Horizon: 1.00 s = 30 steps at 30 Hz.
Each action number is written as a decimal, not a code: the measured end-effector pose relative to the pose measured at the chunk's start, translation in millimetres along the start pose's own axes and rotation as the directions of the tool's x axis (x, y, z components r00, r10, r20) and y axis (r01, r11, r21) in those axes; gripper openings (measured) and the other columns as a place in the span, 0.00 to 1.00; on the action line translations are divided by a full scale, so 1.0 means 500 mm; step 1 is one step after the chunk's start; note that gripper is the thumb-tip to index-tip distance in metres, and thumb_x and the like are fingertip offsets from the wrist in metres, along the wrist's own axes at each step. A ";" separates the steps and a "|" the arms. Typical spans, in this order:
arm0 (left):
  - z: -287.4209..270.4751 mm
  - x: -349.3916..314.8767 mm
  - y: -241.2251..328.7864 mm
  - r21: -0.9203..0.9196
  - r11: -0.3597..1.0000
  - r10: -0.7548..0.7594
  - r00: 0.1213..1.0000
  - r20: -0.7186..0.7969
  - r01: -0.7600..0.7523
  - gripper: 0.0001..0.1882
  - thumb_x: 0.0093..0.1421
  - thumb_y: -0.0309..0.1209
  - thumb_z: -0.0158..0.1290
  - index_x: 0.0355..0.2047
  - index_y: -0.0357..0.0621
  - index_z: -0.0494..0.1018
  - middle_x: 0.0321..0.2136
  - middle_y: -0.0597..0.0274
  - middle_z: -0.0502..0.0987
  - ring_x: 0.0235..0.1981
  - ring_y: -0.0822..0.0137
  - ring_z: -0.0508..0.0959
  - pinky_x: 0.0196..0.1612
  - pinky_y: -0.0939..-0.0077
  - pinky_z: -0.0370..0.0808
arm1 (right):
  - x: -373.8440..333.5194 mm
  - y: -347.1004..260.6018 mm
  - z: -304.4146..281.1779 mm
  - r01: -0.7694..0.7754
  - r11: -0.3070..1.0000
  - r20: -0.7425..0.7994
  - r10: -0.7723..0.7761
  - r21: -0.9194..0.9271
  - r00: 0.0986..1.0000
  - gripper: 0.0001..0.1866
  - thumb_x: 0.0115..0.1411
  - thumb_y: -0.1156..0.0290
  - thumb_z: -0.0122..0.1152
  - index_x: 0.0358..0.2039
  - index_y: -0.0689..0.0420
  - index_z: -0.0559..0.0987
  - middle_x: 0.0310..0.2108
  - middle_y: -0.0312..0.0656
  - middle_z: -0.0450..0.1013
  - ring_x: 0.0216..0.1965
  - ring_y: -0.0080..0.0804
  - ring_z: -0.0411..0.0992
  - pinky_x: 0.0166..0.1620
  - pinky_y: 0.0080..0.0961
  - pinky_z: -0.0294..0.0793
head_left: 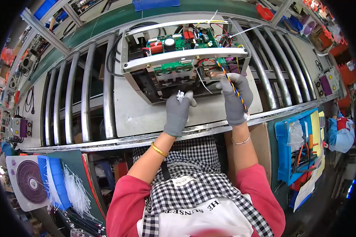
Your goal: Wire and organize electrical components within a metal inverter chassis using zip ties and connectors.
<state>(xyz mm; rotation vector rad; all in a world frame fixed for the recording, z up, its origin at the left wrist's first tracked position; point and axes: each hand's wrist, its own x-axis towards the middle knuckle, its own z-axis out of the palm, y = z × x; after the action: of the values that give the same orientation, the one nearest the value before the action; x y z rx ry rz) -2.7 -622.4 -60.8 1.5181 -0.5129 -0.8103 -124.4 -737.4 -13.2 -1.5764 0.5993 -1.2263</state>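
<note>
An open metal-framed electronic unit (186,55) rests on a pale board, with green circuit boards, red and black parts and loose wires inside. My left hand (177,114), in a grey glove, is closed at the unit's near lower edge. A small white plastic piece (180,96), perhaps a connector, shows between its thumb and fingers. Gloved likewise, my right hand (237,98) is closed around a twisted cable (236,91) of yellow, blue, red and dark wires. The cable runs up to a green board at the unit's right side; its white end connector (246,117) hangs by my wrist.
Metal rollers (89,93) flank the pale board (138,122) on both sides. At lower left are a fan (31,182), a blue bin (53,181) and white cable ties (77,191). A blue tray of tools (283,148) stands lower right. Another person (340,134) is at far right.
</note>
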 end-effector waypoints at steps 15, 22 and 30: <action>0.046 0.018 -0.019 -0.099 0.991 0.080 0.985 -0.151 -0.095 0.20 0.61 0.40 0.54 0.18 0.38 0.74 0.12 0.66 0.72 0.06 0.74 0.64 0.11 0.77 0.57 | 0.009 0.016 0.017 0.087 0.996 0.126 -0.089 0.022 0.988 0.12 0.61 0.71 0.65 0.43 0.61 0.77 0.34 0.37 0.79 0.32 0.18 0.75 0.36 0.15 0.75; 0.057 0.013 -0.010 -0.139 0.976 0.132 0.963 -0.233 -0.168 0.15 0.59 0.34 0.54 0.20 0.38 0.76 0.15 0.67 0.74 0.16 0.75 0.70 0.21 0.75 0.66 | 0.016 0.018 0.029 0.153 0.981 0.126 -0.138 -0.118 0.982 0.15 0.59 0.73 0.67 0.46 0.61 0.77 0.34 0.36 0.79 0.34 0.18 0.74 0.37 0.16 0.74; 0.059 0.042 -0.024 -0.066 0.965 0.216 0.912 -0.349 -0.253 0.16 0.60 0.37 0.57 0.19 0.40 0.74 0.15 0.66 0.74 0.13 0.75 0.69 0.18 0.75 0.63 | 0.021 -0.002 0.025 0.143 0.972 0.184 -0.108 -0.185 0.977 0.11 0.59 0.72 0.67 0.41 0.60 0.79 0.30 0.35 0.78 0.29 0.18 0.73 0.34 0.17 0.73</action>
<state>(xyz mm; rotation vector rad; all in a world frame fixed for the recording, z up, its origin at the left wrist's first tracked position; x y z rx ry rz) -12.7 -656.3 -75.8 1.4225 -0.3771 -0.3712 -109.7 -740.6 -7.6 -1.8910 0.5275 -1.1346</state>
